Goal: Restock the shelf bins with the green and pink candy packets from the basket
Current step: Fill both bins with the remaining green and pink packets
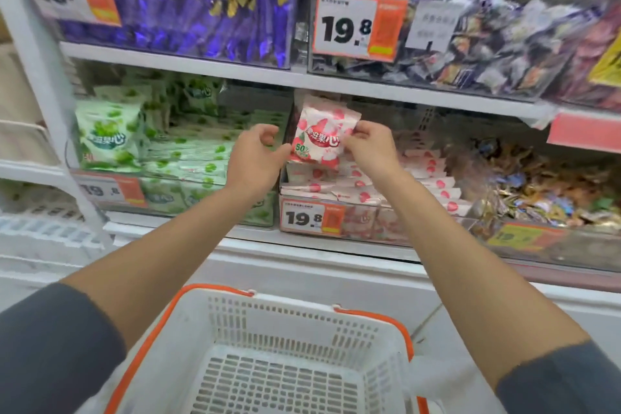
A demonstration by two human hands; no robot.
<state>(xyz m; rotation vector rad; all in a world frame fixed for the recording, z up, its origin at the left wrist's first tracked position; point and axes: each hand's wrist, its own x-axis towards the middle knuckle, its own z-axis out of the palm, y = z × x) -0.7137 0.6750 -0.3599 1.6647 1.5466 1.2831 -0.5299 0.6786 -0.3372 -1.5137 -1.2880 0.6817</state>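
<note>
Our right hand [366,144] pinched the pink candy packet [321,134] by its right edge, upright above the pink bin [369,228]; our left hand [255,158] curled loosely by its lower left corner, contact unclear; we judged it best to steady both edges, then lay it flat.

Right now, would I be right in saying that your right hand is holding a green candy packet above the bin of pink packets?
Not quite: the packet is pink, not green. The head view shows the right hand pinching a pink packet by its right edge, above the bin of pink packets.
</note>
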